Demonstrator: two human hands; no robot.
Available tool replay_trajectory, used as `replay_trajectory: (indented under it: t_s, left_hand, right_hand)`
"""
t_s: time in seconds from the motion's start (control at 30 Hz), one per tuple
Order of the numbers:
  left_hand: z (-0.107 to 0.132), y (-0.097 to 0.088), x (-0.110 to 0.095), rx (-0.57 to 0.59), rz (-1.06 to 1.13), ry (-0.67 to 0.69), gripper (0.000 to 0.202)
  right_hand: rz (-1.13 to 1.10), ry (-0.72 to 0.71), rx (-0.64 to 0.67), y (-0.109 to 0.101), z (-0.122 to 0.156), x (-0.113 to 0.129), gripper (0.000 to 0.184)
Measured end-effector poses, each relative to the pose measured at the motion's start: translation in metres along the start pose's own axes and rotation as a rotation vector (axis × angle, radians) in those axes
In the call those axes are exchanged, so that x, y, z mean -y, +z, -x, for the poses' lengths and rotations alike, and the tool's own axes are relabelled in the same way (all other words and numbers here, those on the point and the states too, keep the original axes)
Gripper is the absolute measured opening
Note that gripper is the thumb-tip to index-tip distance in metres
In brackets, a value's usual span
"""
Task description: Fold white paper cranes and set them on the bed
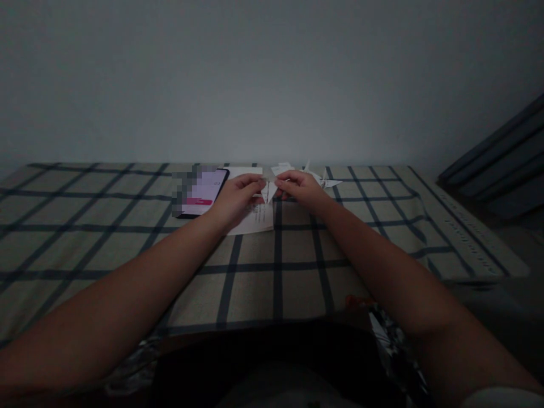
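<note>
Both my hands reach far out over a checked cloth [106, 232] and pinch one small folded white paper piece [268, 192] between them. My left hand [238, 195] grips its left side with closed fingers. My right hand [297, 187] grips its right side, fingers also closed. The folded piece hangs just above a white printed sheet [255, 220] that lies flat on the cloth. The room is dim, so the folds are hard to make out.
A phone [199, 192] with a lit screen lies left of my left hand. Folded white paper shapes [327, 181] and paper scraps [281, 168] sit beyond my right hand. A plain wall rises behind; a dark slanted object [501, 164] stands at the right.
</note>
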State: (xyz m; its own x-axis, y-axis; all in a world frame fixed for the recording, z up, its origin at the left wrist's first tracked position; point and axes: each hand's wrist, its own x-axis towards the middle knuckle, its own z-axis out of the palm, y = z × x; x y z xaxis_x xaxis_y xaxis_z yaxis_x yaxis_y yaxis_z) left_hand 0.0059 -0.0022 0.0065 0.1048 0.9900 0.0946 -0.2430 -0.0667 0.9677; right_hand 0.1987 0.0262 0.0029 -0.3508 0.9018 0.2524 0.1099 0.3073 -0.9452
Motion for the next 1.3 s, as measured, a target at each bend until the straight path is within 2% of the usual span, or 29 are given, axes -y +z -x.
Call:
replay_trajectory:
  t_s: [0.27,0.4,0.63,0.8,0.9,1.0,1.1,1.2,1.3]
  left_hand:
    - [0.002,0.003,0.0,-0.033,-0.09,0.044,0.03]
    - [0.001,0.0,0.003,-0.021,-0.094,0.056,0.03]
    - [-0.001,-0.004,-0.001,0.061,-0.134,0.1,0.064]
    - [-0.001,-0.003,0.001,0.074,-0.152,0.084,0.076]
    - [0.0,-0.002,0.001,0.085,-0.167,0.07,0.074]
    - [0.002,-0.002,-0.004,0.08,-0.204,0.077,0.069]
    - [0.003,-0.002,-0.007,0.047,-0.243,0.103,0.067]
    - [0.003,-0.002,-0.005,0.028,-0.213,0.105,0.069]
    - [0.002,-0.001,-0.001,0.046,-0.158,0.094,0.07]
  right_hand:
    - [-0.021,0.005,-0.013,0.0,-0.001,0.0,0.014]
    - [-0.112,0.011,-0.023,0.002,-0.003,-0.005,0.026]
    - [-0.152,0.029,-0.005,0.003,-0.001,-0.006,0.04]
    - [-0.079,0.039,0.03,0.004,-0.001,0.0,0.021]
    - [-0.066,0.03,0.028,0.005,0.0,0.003,0.019]
    - [-0.102,0.028,0.018,0.006,0.001,0.003,0.024]
    - [-0.117,0.012,0.063,0.007,0.0,0.002,0.025]
    - [-0.109,-0.01,0.09,0.006,-0.001,0.002,0.022]
    - [-0.112,0.002,0.054,0.005,-0.001,0.001,0.028]
